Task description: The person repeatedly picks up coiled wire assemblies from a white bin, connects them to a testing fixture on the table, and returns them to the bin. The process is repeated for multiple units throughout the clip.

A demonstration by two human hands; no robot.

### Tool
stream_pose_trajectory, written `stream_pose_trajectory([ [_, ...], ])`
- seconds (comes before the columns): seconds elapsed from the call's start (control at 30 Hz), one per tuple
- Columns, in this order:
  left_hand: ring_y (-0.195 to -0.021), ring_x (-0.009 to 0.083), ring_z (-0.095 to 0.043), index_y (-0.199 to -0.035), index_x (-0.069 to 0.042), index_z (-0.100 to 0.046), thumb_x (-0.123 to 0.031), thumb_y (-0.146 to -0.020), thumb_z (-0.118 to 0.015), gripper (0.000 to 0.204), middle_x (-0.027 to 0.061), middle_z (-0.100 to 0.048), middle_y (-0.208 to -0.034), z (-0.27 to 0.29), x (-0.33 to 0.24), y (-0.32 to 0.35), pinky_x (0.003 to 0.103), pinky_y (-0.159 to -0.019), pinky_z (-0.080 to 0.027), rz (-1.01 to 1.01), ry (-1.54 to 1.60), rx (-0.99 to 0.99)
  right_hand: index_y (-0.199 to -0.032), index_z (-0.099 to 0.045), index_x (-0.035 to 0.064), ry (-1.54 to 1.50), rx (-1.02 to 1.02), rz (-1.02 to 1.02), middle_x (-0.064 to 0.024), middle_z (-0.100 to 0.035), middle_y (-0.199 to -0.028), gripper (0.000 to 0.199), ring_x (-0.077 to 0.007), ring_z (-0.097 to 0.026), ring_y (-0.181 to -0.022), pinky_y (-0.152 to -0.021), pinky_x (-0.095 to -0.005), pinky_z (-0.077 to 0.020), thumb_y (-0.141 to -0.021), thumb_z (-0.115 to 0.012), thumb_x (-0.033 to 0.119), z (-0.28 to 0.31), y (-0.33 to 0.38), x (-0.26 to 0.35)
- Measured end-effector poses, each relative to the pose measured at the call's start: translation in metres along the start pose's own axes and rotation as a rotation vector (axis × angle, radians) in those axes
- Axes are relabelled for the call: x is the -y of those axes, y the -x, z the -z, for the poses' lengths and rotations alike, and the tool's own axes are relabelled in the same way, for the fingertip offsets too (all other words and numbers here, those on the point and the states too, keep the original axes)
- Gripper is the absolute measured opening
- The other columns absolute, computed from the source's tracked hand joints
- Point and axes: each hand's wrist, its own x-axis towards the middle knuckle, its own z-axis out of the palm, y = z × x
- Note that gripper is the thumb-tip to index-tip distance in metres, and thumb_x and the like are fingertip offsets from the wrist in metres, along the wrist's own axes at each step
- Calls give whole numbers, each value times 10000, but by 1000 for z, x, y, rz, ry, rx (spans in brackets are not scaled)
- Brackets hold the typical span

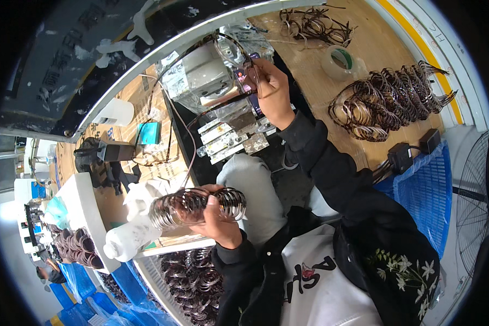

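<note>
A: Largest entry first?
B: Brown worktop at the right, blue basket beyond its near edge. Metal machine to its left, under and beside the right hand.

A: Next size down?
B: Stack of dark rings on that worktop, long axis oblique, away to the right. Then the coil in the left hand: many thin brown rings side by side, long axis roughly crosswise.

A: Left grip?
B: Closed about the coil's right-hand part, thumb over it; most fingers hidden. White bottle tilted near the coil's left end; contact unclear.

A: Smallest item, and the right grip?
B: Thin dark band, pinched between thumb and fingertips. Its strands run leftward from the grip, across the machine; full outline not resolved.

A: Key relation?
B: The coil lies left of the right-hand grip and closer to the body, well apart. The right hand is the nearer one to the machine.

A: Pose?
B: Right arm reaches forward, fingers pointing leftward. Left forearm comes up from below, hand held low, thumb uppermost.
</note>
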Motion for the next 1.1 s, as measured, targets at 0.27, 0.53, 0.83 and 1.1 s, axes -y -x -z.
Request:
stream_pose_trajectory([
  [0.27, -696, 226, -521, -985, -57, -482, -517, -916, -393, 474, 77, -500, -781, 5, -21, -20, 385, -619, -462, 416, 433, 70, -958, -574, -21, -23, 170, 200, -49, -583, -723, 103, -81, -484, -576, -512, -233, -390, -910, -513, 47, 0, 36, 51],
  [0.53, -637, 218, -544, -1077, -24, -494, -783, -781, -318, 833, 70, -551, -776, 13, -37, -5, 395, -606, -496, 455, 429, 44, -909, -573, 8, 372, 358, 419, -104, -562, -672, 263, -203, -522, -510, -485, -264, -426, -696, -454, -92, 13, 107, 96],
  [0.83, -695, 206, -557, -1044, -61, -480, -758, -821, -239, 771, 53, -535, -811, 30, -38, 8, 324, -607, -470, 305, 548, 132, -920, -578, -12, 500, 388, 670, -133, -569, -669, 240, -233, -516, -500, -463, -289, -413, -720, -495, -116, 1, 124, 116],
  [1.1, -745, 103, -524, -920, -17, -498, -97, -737, -726, 303, 37, -552, -835, 40, -57, 29, 245, -661, -443, -114, 313, 163, -945, -635, -42, 601, 532, 289, -140, -656, -788, 118, -184, -630, -665, -605, -270, -483, -864, -572, 16, -41, 164, 136],
])
